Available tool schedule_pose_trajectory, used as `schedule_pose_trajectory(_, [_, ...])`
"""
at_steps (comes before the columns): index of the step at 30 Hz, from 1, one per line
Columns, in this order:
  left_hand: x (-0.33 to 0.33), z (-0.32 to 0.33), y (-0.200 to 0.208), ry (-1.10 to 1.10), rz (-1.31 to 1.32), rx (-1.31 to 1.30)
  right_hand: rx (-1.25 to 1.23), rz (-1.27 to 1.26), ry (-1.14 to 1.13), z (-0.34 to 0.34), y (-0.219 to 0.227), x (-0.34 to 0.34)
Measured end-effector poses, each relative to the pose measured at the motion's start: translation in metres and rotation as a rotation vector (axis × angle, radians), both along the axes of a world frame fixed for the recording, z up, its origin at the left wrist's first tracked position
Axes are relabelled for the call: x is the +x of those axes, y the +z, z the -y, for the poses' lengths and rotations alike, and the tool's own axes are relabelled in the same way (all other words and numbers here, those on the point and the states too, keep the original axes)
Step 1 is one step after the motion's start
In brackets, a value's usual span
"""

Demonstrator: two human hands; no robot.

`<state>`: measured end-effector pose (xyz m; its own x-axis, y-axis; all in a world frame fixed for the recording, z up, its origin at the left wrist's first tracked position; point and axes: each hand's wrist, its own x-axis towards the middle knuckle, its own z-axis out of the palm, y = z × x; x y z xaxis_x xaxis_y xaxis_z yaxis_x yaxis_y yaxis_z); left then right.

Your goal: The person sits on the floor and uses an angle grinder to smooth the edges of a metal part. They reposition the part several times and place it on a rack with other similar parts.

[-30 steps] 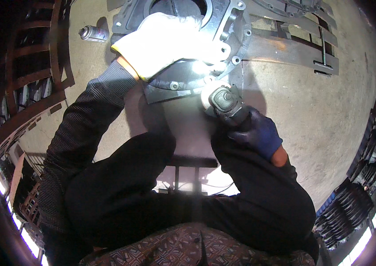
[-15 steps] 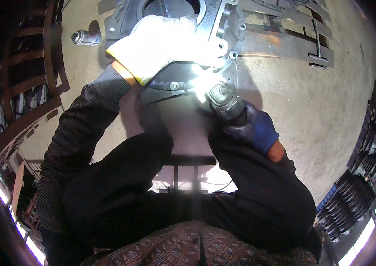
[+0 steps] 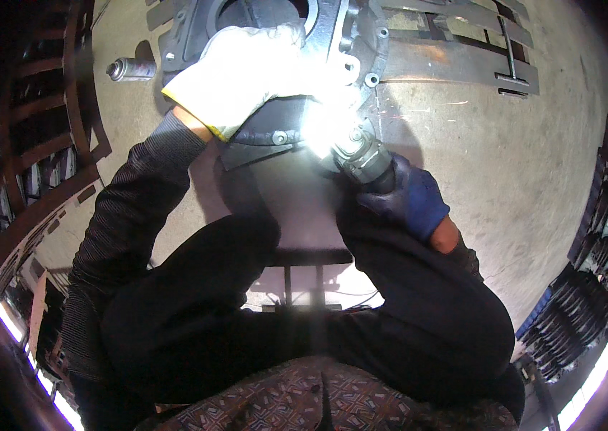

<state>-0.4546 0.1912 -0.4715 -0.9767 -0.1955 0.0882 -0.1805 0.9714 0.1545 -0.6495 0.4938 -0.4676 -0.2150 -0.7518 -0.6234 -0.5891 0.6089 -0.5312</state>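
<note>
A big grey metal casting with a round opening and bolt holes along its rim lies in front of me at the top of the view. My left hand, in a white glove with a yellow cuff edge, rests across it; glare washes out its fingers. In its blue glove, my right hand is wrapped round the body of a dark power tool that looks like an angle grinder. The tool's head meets the casting's near right edge, where a white glow hides the contact. Thin orange sparks fly off to the right.
A spray can lies on the concrete floor to the left. Flat metal bars and a T-shaped metal piece are at the upper right. Brown metal racks stand left; stacked dark parts line the right.
The grinder's head has tilted and shifted slightly, and sparks now streak to the right. My left hand appears a little lower and further left, along with the whole scene.
</note>
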Motion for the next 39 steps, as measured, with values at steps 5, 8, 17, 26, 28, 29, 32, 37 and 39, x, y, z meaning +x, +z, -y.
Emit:
schedule_pose_trajectory(5, [0.0, -0.004, -0.004, 0.008, -0.116, -0.063, 0.041, -0.034, 0.009, 0.002, 0.0, 0.003])
schedule_pose_trajectory(8, [0.0, -0.004, -0.006, 0.04, -0.066, -0.055, 0.062, -0.061, 0.03, 0.001, 0.001, 0.004])
schedule_pose_trajectory(17, [-0.005, -0.001, -0.012, 0.043, -0.078, -0.097, 0.028, 0.003, 0.037, -0.015, 0.01, -0.005])
schedule_pose_trajectory(26, [-0.008, -0.003, -0.001, 0.045, -0.051, -0.041, 0.009, -0.006, 0.014, 0.001, 0.002, 0.001])
schedule_pose_trajectory(28, [-0.005, -0.005, 0.002, 0.012, -0.037, -0.124, 0.019, -0.026, 0.033, 0.002, 0.002, 0.003])
schedule_pose_trajectory(29, [-0.003, -0.006, 0.002, 0.033, -0.026, -0.097, 0.038, -0.029, 0.03, 0.002, 0.002, 0.003])
schedule_pose_trajectory(32, [-0.001, -0.007, 0.001, 0.024, -0.034, -0.089, 0.071, -0.052, 0.025, 0.002, 0.0, 0.005])
schedule_pose_trajectory(37, [0.0, -0.001, -0.01, 0.01, -0.106, -0.135, 0.092, -0.089, 0.064, -0.008, 0.002, 0.0])
schedule_pose_trajectory(39, [0.0, 0.001, -0.015, -0.007, -0.138, -0.148, 0.063, -0.053, 0.046, -0.016, 0.007, -0.003])
